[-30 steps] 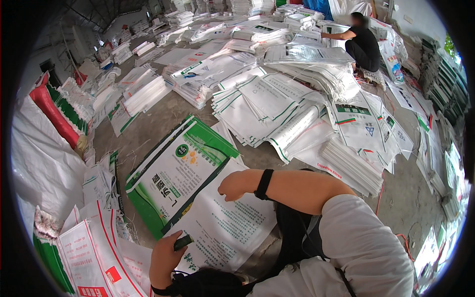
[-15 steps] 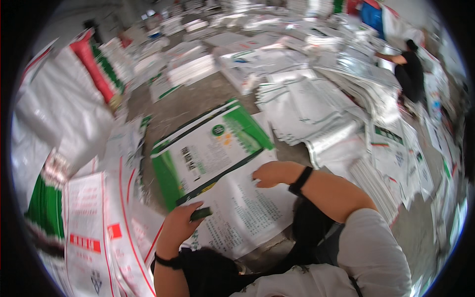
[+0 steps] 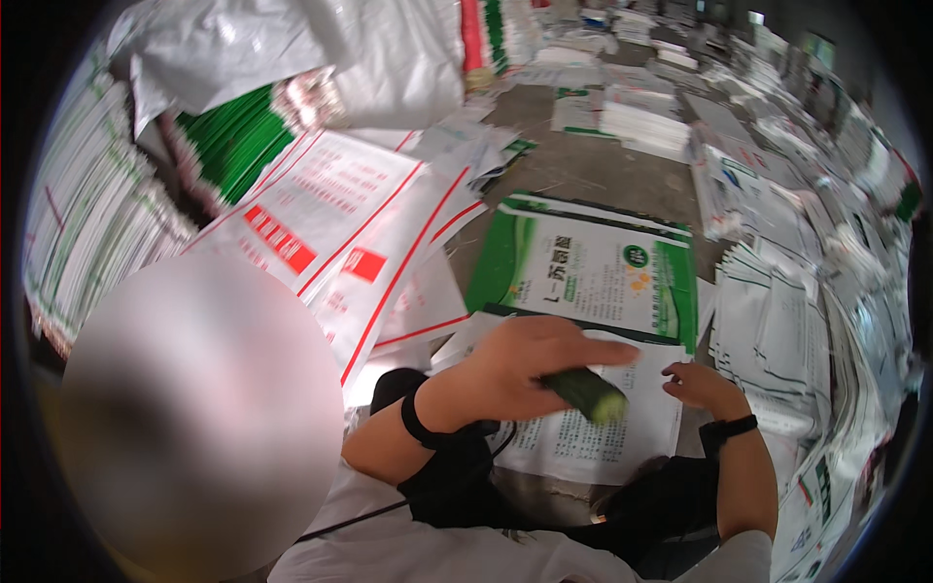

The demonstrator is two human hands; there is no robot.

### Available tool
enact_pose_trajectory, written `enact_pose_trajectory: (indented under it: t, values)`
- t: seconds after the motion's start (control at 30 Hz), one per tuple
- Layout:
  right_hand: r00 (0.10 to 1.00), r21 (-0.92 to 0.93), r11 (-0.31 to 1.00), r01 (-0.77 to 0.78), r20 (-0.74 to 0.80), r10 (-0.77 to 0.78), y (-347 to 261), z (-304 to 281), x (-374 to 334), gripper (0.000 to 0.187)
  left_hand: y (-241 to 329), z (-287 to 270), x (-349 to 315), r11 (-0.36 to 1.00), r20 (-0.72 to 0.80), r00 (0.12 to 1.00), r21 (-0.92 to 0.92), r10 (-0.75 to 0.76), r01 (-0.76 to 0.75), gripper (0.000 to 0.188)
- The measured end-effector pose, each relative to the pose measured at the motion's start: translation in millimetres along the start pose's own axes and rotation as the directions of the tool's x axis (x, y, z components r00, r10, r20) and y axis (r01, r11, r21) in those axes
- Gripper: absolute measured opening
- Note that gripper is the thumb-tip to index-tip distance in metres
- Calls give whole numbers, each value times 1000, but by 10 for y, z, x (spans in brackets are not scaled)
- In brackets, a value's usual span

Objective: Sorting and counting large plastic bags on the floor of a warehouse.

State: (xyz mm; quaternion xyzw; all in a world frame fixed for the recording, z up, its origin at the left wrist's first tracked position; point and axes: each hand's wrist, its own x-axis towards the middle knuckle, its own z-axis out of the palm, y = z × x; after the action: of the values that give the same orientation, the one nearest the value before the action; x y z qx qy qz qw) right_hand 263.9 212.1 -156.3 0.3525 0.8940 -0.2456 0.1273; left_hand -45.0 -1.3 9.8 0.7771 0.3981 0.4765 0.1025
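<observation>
My left hand is closed round a short piece of cucumber, dark green with a pale cut end, its index finger pointing out to the right. Beneath it lies a white printed sack with rows of small dark text, spread flat before my knees. My right hand hovers by the right edge of that sack, fingers loosely bent and slightly apart with nothing seen between them; contact is unclear. Just beyond lies a green and white sack with a dark band and yellow dots, partly overlapped by the white one.
White sacks with red stripes lie to the left, beside a bundle of green sacks and a tall stack. Stacked white sacks stand at the right. More piles reach far back. A blurred pale round shape hides the lower left.
The view has swung left, bringing the red-striped sacks and left stacks further in. My left hand has risen off the white sack with the cucumber. The blurred round shape has appeared.
</observation>
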Motion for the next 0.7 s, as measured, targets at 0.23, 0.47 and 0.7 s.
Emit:
enact_pose_trajectory:
  t: [0.23, 0.47, 0.7]
  values:
    - [999, 42, 998, -40, -3, 40, -182, -121, 124, 42, 744, -342, -205, 961, -131, 955, -33, 267, -273, 39]
    - [999, 6, 999, -39, 37, 38, -331, -51, 270, 40, 1041, -375, -505, 930, -271, 898, -27, 347, -368, 29]
    - [997, -27, 999, -45, 55, 46, -282, 41, 235, 43, 1142, -374, -668, 935, -265, 904, -27, 335, -354, 27]
